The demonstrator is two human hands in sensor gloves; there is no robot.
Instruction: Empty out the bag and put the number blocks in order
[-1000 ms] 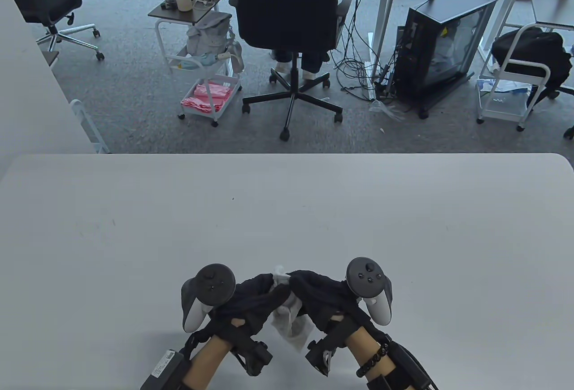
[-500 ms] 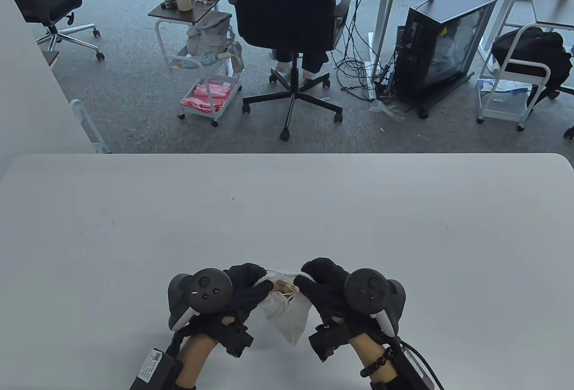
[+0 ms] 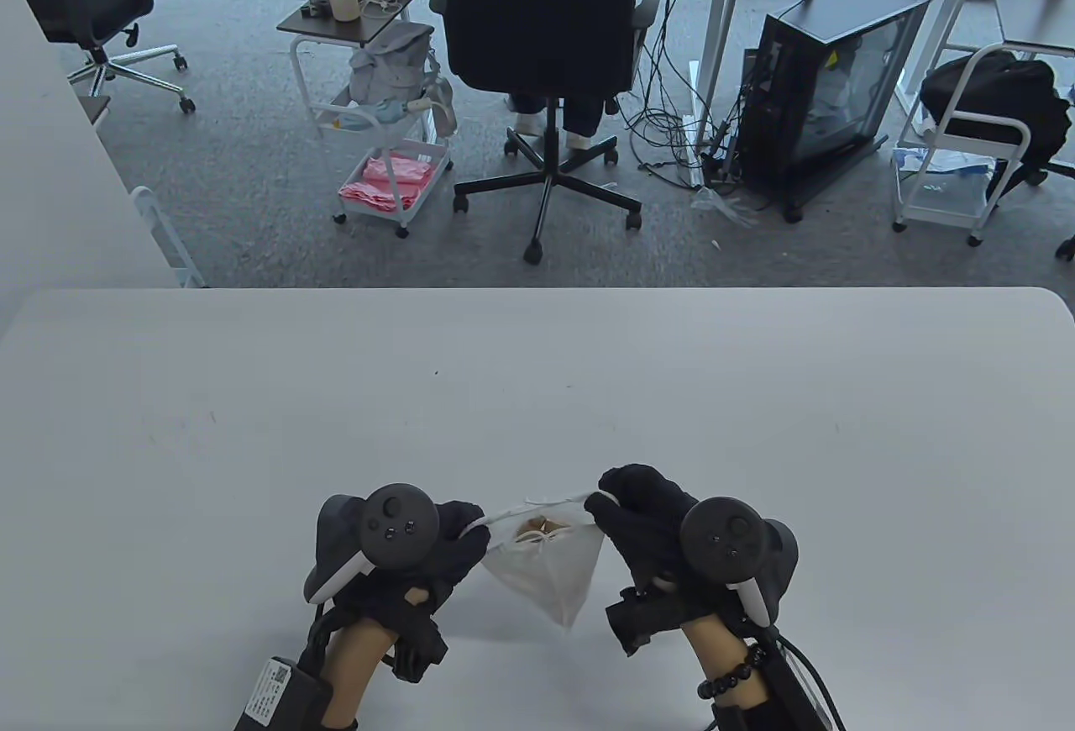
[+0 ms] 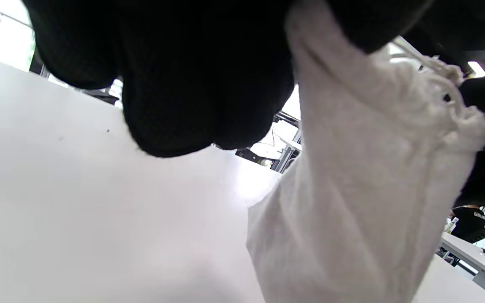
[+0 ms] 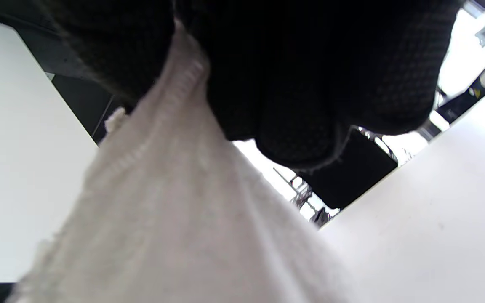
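The small white cloth bag (image 3: 546, 567), coarse-woven and tapering to a point, hung just above the near middle of the smooth white table (image 3: 537, 395). Its mouth was stretched wide, tan pieces (image 3: 537, 525) showing inside. Left hand (image 3: 437, 550) and right hand (image 3: 647, 512) each pinched one rim corner.

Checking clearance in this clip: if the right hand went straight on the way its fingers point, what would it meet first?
The right hand pinches the bag rim, fingers pointing up-left across the table. Past the rim its way looks free over bare tabletop, though depth is unclear.
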